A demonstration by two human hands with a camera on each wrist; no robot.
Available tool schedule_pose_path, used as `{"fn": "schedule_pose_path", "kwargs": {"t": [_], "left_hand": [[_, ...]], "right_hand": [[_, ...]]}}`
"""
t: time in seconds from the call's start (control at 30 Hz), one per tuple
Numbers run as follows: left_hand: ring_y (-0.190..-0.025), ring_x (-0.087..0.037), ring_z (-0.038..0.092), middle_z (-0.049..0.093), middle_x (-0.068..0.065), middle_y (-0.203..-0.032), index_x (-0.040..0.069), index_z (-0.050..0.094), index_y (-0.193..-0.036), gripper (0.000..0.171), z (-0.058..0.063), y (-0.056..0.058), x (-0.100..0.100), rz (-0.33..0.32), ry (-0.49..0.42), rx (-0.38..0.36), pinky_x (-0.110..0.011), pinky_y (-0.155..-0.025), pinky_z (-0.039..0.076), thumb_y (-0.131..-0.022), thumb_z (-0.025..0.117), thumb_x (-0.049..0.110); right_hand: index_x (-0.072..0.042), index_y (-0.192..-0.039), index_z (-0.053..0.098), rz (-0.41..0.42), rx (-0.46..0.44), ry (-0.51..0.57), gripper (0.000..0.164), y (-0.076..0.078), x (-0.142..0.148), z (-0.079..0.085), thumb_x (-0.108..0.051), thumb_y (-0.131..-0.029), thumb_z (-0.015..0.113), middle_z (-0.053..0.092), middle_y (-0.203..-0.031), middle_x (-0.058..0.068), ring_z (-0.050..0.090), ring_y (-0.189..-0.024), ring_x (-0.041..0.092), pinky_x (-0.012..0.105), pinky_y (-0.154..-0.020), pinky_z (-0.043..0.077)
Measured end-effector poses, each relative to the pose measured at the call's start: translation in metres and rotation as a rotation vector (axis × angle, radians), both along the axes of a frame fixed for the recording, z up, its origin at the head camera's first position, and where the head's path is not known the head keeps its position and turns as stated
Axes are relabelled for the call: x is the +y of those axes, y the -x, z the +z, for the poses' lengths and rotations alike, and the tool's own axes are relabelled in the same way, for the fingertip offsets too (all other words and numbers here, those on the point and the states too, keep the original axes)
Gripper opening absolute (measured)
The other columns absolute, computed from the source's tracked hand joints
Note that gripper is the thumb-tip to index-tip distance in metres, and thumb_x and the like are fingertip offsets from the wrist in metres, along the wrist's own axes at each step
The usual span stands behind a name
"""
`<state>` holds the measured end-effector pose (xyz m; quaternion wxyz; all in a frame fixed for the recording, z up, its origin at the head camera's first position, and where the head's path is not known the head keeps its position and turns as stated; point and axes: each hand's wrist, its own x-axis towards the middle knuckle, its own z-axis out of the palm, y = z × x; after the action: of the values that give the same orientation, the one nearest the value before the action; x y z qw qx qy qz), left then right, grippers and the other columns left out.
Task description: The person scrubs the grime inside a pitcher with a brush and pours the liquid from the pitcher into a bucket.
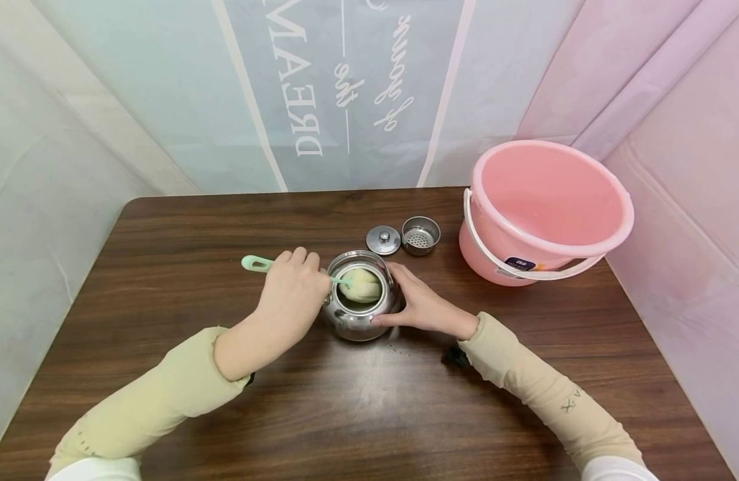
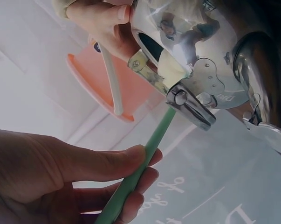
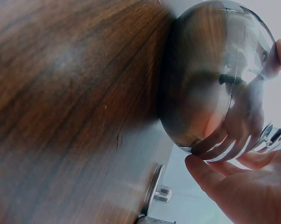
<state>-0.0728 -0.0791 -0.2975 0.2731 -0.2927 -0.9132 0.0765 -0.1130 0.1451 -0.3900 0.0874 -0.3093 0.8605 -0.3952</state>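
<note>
A round, shiny steel teapot [image 1: 353, 327] stands uncovered on the wooden table. My left hand [image 1: 294, 294] grips the pale green handle [image 1: 258, 263] of a sponge brush, with the thumb along the handle in the left wrist view. The brush's pale yellow-green sponge head [image 1: 362, 286] is inside the teapot's mouth. On the teapot's right side, my right hand [image 1: 426, 304] holds the body, thumb at the near side and fingers round the far side. The pot's hinged handle mount [image 2: 191, 105] shows beside the brush in the left wrist view. The sponge's underside is hidden within the pot.
Behind the teapot lie its round knobbed lid [image 1: 383, 240] and a perforated steel strainer cup [image 1: 421, 236]. A pink bucket [image 1: 474, 250] with a white handle stands at the back right. Printed cloth hangs behind the table's far edge. Small dark specks lie near the pot.
</note>
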Motion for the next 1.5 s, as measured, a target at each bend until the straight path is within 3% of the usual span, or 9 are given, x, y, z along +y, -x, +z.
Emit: {"fn": "schedule_pose_path", "kwargs": {"t": [0.47,0.83,1.5], "left_hand": [[-0.054,-0.023,0.040,0.043,-0.007,-0.055,0.008,0.059,-0.049,0.027,0.0032,-0.0077,0.0002,0.018,0.008,0.013,-0.029,-0.051,0.031,-0.068,0.059,-0.011],[-0.053,-0.023,0.040,0.043,-0.007,-0.054,0.008,0.056,-0.047,0.029,0.0014,-0.0041,0.0014,0.005,-0.013,0.038,-0.028,-0.050,0.030,-0.068,0.057,-0.013],[-0.056,-0.023,0.042,0.045,-0.007,-0.057,0.007,0.057,-0.052,0.024,0.0016,-0.0036,0.0063,-0.012,-0.012,-0.018,-0.030,-0.052,0.032,-0.068,0.059,-0.010]], "right_hand": [[-0.006,-0.138,0.030,-0.002,0.016,0.000,0.092,-0.0005,-0.0005,-0.0004,-0.041,-0.068,0.078,0.038,-0.134,0.009,0.038,-0.123,0.018,0.038,-0.102,0.032],[-0.004,-0.137,0.031,-0.002,0.044,0.006,0.093,-0.0001,-0.0001,-0.0023,-0.045,-0.067,0.077,0.039,-0.133,0.011,0.039,-0.122,0.021,0.041,-0.100,0.033],[-0.007,-0.139,0.028,-0.010,-0.014,-0.013,0.093,-0.0003,-0.0005,0.0010,-0.043,-0.068,0.077,0.037,-0.135,0.008,0.037,-0.123,0.017,0.038,-0.102,0.031]]}}
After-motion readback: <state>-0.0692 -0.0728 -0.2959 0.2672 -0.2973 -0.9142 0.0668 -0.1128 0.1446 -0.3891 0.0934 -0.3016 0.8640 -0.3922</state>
